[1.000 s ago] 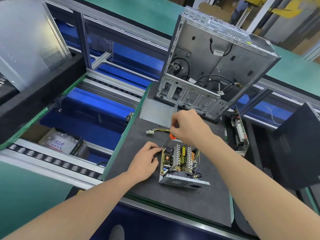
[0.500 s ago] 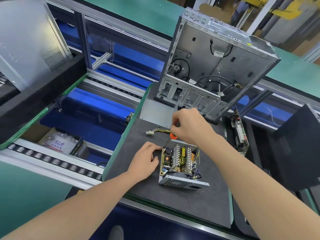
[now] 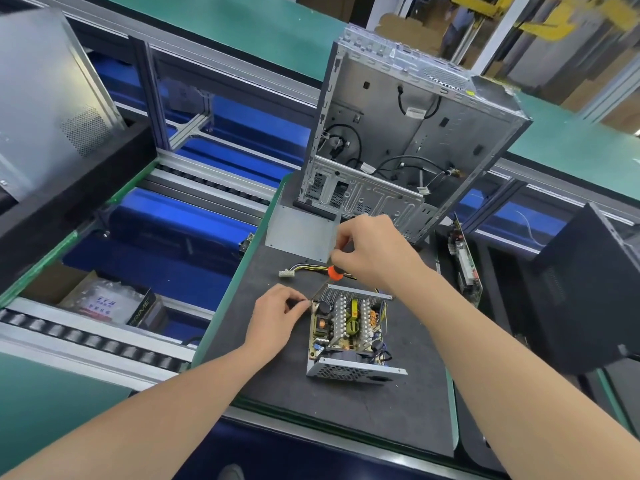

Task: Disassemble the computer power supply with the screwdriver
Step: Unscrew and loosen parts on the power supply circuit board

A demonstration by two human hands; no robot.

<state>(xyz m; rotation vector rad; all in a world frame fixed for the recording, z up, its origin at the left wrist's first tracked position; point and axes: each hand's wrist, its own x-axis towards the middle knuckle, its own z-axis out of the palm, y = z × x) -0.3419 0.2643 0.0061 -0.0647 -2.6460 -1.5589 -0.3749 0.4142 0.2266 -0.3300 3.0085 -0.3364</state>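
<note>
1. Computer case [image 3: 408,133] stands upright at the worktop's far edge with its open side facing the person. Parked clear of the job, I'd guess.
2. Power supply [image 3: 349,334] sits mid-worktop with its cover off and the board exposed. A metal plate [image 3: 301,233], likely that cover, lies flat by the far left corner.
3. Right hand [image 3: 374,251] is wrapped round the screwdriver [image 3: 335,271], just above the supply's far left corner. Probably working a screw there, but the tip is too small to tell.
4. Left hand [image 3: 277,317] pinches the supply's left wall at that corner, probably to steady it.
5. Cable [image 3: 304,270] with a white plug trails left.
6. Worktop [image 3: 346,417] is a dark mat with green edging. Roller conveyor [image 3: 86,337] runs alongside on the left.
</note>
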